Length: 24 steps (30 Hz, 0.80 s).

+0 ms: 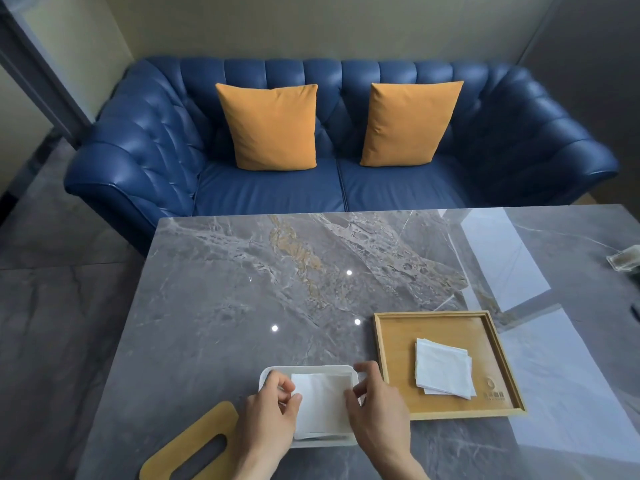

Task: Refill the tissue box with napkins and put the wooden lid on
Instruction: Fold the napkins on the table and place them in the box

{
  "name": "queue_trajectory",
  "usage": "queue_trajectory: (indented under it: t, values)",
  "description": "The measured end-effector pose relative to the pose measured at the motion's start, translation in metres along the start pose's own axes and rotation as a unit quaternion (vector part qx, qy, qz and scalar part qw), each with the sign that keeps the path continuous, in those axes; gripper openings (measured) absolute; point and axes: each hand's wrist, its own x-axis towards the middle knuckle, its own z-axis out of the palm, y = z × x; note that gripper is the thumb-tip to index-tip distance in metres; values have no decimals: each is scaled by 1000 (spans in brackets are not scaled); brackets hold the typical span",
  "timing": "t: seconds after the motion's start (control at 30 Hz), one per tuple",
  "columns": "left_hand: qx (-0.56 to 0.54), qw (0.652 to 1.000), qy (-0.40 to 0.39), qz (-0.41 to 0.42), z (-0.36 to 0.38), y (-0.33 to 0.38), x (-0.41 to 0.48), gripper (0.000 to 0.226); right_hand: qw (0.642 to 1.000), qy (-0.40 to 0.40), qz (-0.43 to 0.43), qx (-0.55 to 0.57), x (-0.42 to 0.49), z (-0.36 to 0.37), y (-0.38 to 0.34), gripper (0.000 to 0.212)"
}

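A white tissue box (pixel 311 370) stands open near the table's front edge, with white napkins (pixel 323 407) lying inside it. My left hand (pixel 268 414) pinches the left edge of the top napkin. My right hand (pixel 375 407) holds that napkin's right edge, fingers curled over the box's right rim. The wooden lid (pixel 180 448), with its dark oval slot, lies flat on the table left of the box. A wooden tray (pixel 394 344) to the right carries a small stack of napkins (pixel 443 368).
The grey marble table (pixel 277 289) stretches ahead. A small clear container (pixel 625 259) sits at its far right edge. Beyond the table is a blue sofa (pixel 156 140) with two orange cushions (pixel 272 126).
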Motion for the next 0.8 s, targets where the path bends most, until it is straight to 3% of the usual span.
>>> queue_trajectory:
  t: [0.23, 0.43, 0.8]
  values:
    - [95, 995, -16, 26, 7, -1, 2, 12, 994, 2, -40, -99, 6, 13, 8, 25]
    - [134, 990, -36, 38, 14, 1, 3, 12, 976, 5, -84, -200, 7, 20, 7, 39]
    - [171, 983, -26, 61, 22, 2, 9, 15, 975, -9, -80, -207, 6, 27, 9, 45]
